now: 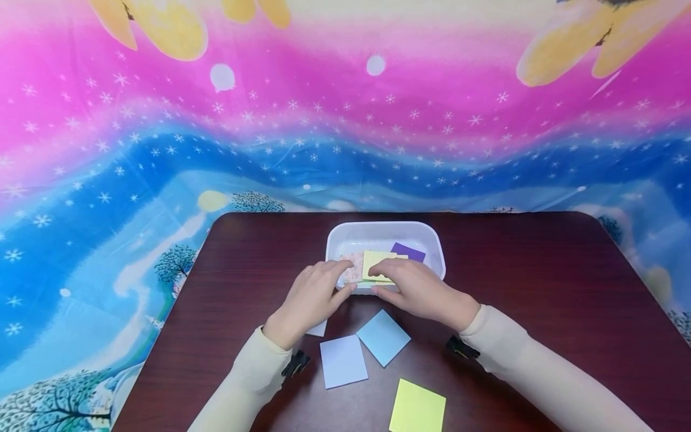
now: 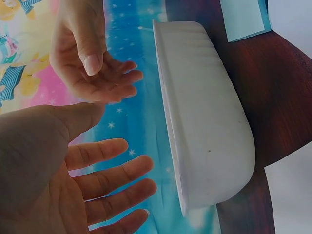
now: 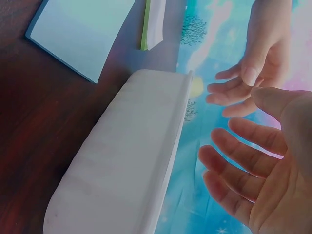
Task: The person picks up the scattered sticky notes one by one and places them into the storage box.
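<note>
A white plastic tray (image 1: 384, 227) holds a pink patterned note pad (image 1: 355, 270), a pale yellow pad (image 1: 378, 258) and a purple pad (image 1: 411, 251). Above the tray's near left side hovers my left hand (image 1: 310, 294), its fingers apart and lightly bent. My right hand (image 1: 421, 291) faces it over the near right side in the same way. Both wrist views show bare palms and fingers just above the tray wall (image 2: 204, 117), apart from it, with nothing held. In the head view the hands cover part of the tray's near rim.
On the dark wooden table (image 1: 259, 252) nearer to me lie a lavender pad (image 1: 344, 362), a light blue pad (image 1: 384, 338) and a bright yellow pad (image 1: 418, 407). Another pale pad (image 1: 318, 328) shows partly beneath the left hand. A colourful cloth (image 1: 345, 108) hangs behind the table.
</note>
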`<state>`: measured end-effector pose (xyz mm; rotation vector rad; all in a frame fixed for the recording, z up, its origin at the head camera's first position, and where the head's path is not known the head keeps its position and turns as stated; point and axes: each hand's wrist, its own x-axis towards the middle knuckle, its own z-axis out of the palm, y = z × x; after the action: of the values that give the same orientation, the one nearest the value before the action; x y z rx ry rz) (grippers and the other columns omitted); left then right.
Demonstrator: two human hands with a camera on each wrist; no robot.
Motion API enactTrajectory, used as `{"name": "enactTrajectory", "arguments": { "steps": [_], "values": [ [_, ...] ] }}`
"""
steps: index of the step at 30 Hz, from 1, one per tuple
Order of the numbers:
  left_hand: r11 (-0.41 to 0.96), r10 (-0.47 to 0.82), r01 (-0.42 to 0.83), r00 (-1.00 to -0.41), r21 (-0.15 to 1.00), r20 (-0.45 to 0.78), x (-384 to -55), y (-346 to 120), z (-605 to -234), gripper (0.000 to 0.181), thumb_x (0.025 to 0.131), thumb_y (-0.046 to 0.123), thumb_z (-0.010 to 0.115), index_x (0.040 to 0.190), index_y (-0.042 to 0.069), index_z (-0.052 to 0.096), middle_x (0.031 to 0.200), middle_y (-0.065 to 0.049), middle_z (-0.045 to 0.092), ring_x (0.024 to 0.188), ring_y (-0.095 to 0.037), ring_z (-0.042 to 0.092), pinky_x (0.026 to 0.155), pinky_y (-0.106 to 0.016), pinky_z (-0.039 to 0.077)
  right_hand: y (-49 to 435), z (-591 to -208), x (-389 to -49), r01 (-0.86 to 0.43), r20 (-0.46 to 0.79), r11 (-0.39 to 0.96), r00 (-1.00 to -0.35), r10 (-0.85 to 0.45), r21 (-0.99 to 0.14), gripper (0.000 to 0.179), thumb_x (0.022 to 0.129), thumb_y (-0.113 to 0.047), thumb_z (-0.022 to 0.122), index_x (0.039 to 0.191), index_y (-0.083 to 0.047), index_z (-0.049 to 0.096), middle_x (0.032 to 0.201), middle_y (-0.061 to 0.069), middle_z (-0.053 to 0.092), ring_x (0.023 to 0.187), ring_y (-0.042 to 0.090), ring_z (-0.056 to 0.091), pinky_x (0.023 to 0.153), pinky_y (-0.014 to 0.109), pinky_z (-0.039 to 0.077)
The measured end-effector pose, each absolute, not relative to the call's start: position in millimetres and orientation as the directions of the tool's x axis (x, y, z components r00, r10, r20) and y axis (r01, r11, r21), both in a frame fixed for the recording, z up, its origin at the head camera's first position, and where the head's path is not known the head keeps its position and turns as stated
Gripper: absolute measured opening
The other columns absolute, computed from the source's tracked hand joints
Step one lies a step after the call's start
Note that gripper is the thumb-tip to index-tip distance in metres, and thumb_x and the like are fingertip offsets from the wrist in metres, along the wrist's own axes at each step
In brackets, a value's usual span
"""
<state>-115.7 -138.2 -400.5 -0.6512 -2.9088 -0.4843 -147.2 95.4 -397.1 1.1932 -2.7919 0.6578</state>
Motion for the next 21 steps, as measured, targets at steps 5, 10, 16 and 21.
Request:
{"name": "enactTrajectory", "arguments": {
  "steps": [5,10,16,21],
  "values": [
    [0.861,0.386,0.421,-0.906,0.285,0.172,-113.3,-139.9,-402.0,0.045,0.098,0.038,0.066,0.137,0.015,0.062,0.132,-0.004,0.069,0.118,-0.025,0.067,0.098,-0.045,0.053,96.2,-400.0,-145.5,-0.716,0.201,0.594,-0.685,-0.701,-0.368,0.032,0.095,-0.029,0.071,0.121,-0.010,0.071,0.115,0.003,0.075,0.106,0.018,0.070,0.093,0.040,0.057],
    [0.862,0.382,0.417,-0.908,0.289,0.170,-111.3,-141.3,-403.5,0.046,0.098,0.038,0.067,0.137,0.014,0.061,0.133,-0.005,0.069,0.121,-0.025,0.066,0.101,-0.046,0.052,96.2,-403.1,-143.7,-0.725,0.204,0.581,-0.673,-0.711,-0.369,0.031,0.095,-0.028,0.070,0.120,-0.010,0.071,0.113,0.003,0.075,0.102,0.018,0.070,0.090,0.040,0.057],
    [0.871,0.368,0.400,-0.916,0.287,0.159,-108.3,-143.1,-405.5,0.047,0.097,0.038,0.067,0.137,0.014,0.061,0.133,-0.005,0.069,0.120,-0.025,0.066,0.100,-0.046,0.052,95.3,-406.7,-138.9,-0.722,0.186,0.593,-0.677,-0.712,-0.357,0.030,0.094,-0.029,0.072,0.118,-0.012,0.071,0.111,-0.001,0.075,0.101,0.014,0.070,0.088,0.037,0.058],
    [0.874,0.356,0.387,-0.922,0.295,0.154,-105.0,-145.6,-407.7,0.048,0.097,0.039,0.067,0.137,0.014,0.061,0.134,-0.005,0.068,0.121,-0.025,0.066,0.101,-0.046,0.052,94.5,-410.0,-135.0,-0.720,0.171,0.585,-0.673,-0.719,-0.373,0.030,0.093,-0.028,0.074,0.118,-0.013,0.071,0.110,-0.001,0.075,0.098,0.013,0.069,0.088,0.036,0.058]
  ]
}}
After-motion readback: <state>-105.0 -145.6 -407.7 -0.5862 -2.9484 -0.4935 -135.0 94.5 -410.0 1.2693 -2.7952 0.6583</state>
